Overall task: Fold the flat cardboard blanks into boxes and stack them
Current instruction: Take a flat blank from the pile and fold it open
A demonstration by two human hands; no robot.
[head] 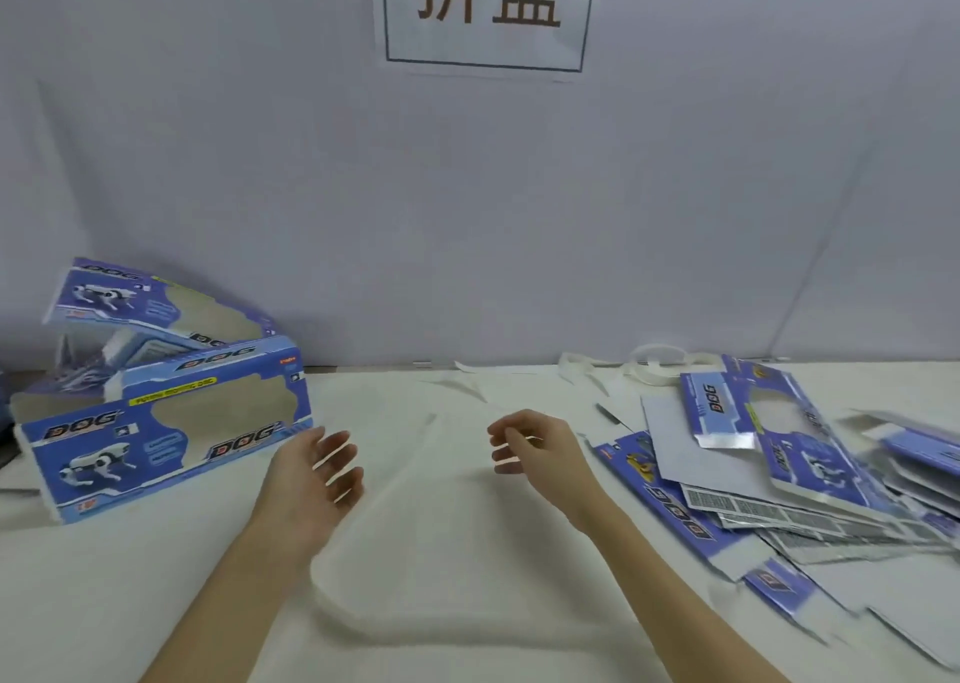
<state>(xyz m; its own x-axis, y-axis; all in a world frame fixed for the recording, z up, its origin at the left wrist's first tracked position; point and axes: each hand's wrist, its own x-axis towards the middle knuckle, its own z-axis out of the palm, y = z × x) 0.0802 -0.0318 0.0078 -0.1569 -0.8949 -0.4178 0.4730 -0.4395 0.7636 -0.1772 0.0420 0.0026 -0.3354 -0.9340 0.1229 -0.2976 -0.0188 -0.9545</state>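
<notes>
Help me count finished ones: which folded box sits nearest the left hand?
The lower box, standing on the table beside the left hand; the other lies tilted behind it.

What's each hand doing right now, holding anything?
Left hand: open, fingers spread, holding nothing.
Right hand: open, fingers loosely curled, holding nothing.

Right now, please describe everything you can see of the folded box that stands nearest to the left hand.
The folded box is a long printed cardboard carton, blue and purple, with "DOG" lettering, a robot dog picture and a yellow strip. Its front has a large irregular window cut-out. It looks fully erected and stands on its long side on the white table, at the left. A second folded box lies tilted behind and above it, seeming to rest on it. The left hand hovers open near its right end, apparently not touching it.
</notes>
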